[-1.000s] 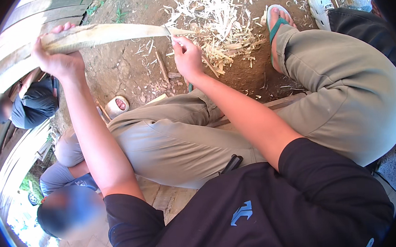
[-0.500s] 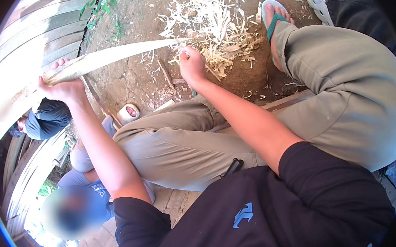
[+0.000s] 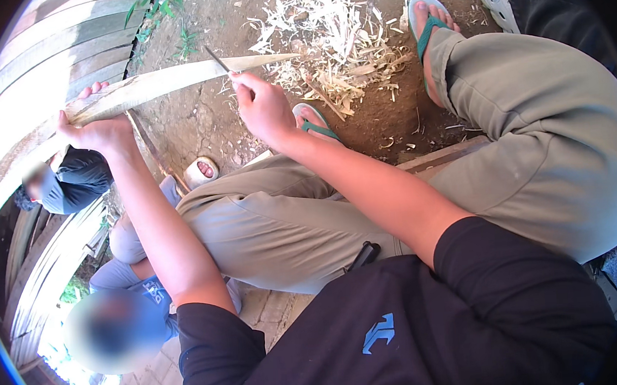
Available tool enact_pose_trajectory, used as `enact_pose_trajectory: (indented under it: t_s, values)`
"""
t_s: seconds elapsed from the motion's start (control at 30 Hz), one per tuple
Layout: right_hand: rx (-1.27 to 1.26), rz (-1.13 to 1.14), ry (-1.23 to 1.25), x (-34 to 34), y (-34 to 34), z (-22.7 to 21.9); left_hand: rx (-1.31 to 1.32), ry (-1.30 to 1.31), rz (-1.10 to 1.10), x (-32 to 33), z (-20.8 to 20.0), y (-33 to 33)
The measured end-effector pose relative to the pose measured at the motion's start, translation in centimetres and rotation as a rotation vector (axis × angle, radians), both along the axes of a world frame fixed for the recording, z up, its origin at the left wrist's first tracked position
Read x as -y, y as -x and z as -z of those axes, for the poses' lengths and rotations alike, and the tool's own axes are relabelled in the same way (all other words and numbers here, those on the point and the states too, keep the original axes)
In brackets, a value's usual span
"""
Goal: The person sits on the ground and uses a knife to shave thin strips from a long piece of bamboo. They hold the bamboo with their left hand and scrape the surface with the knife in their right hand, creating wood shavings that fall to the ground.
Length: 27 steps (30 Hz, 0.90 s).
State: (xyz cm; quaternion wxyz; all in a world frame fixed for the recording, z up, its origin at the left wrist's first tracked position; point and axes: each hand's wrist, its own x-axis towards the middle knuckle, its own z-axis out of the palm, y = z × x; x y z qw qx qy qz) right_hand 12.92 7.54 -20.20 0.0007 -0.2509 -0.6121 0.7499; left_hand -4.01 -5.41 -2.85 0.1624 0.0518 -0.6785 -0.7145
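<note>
We have a pale wood strip point(image 3: 165, 81) held above the dirt floor point(image 3: 203, 114), taper pointing toward the shavings point(image 3: 333, 33). Left hand point(image 3: 105, 133): grip wrapped round the wider part. Right hand point(image 3: 263, 111): grip closed on a thin knife point(image 3: 218, 60), handle hidden; we can't tell if the blade touches wood. We'd judge the strip light, stiff, not slippery, tip fragile; best hold is the wide part, clear of the blade.

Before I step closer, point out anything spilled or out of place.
Loose pale shavings lie strewn across the dirt ground, beyond the right hand holding a thin blade; uncontained, they look like a spill. Nothing else stands out.
</note>
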Motion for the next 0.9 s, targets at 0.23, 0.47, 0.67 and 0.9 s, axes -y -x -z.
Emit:
enact_pose_trajectory:
  t_s: [0.23,0.47,0.67,0.9]
  values:
    - [0.166,0.035,-0.053,-1.3,-0.8,5.6,-0.007,0.029,-0.018,-0.6,0.0,0.2]
    - [0.124,0.136,-0.033,-0.3,-1.1,7.0,-0.009,-0.008,0.026,0.2,-0.1,1.2]
    - [-0.051,-0.002,0.009,-1.1,-0.5,5.4,-0.036,0.003,-0.012,-0.8,0.1,0.5]
    - [0.282,0.069,-0.113,-2.7,-2.4,10.7,-0.078,0.004,-0.034,-2.6,-0.3,0.1]
